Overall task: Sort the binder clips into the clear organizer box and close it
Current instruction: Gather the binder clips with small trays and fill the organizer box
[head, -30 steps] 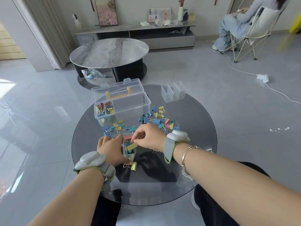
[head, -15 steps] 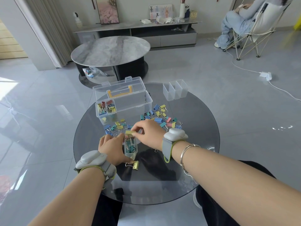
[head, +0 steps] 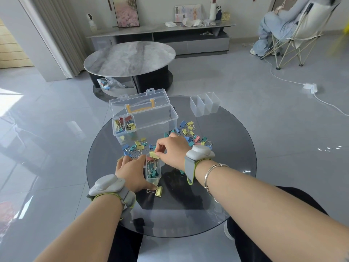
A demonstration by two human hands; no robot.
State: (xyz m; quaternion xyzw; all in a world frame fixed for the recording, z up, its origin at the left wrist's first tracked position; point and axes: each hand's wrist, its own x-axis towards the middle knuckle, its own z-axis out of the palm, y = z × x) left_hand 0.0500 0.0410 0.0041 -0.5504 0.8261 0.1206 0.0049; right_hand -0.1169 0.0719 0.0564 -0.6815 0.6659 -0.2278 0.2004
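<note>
Barely started: one cup (head: pixel 123 125) sits filled in the box (head: pixel 144 118). Left hand (head: pixel 131 172) grips another cup (head: pixel 153 170), right hand (head: pixel 172 149) pinches a yellow clip (head: pixel 154 154), loose clips (head: pixel 190 134) litter the surface (head: pixel 226 148).

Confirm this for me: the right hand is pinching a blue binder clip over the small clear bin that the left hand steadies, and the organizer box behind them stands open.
Not quite. In the head view the binder clip pinched by the right hand is yellow, not blue. The rest holds: it is over the small clear bin, the left hand steadies that bin, and the organizer box stands open.
</note>
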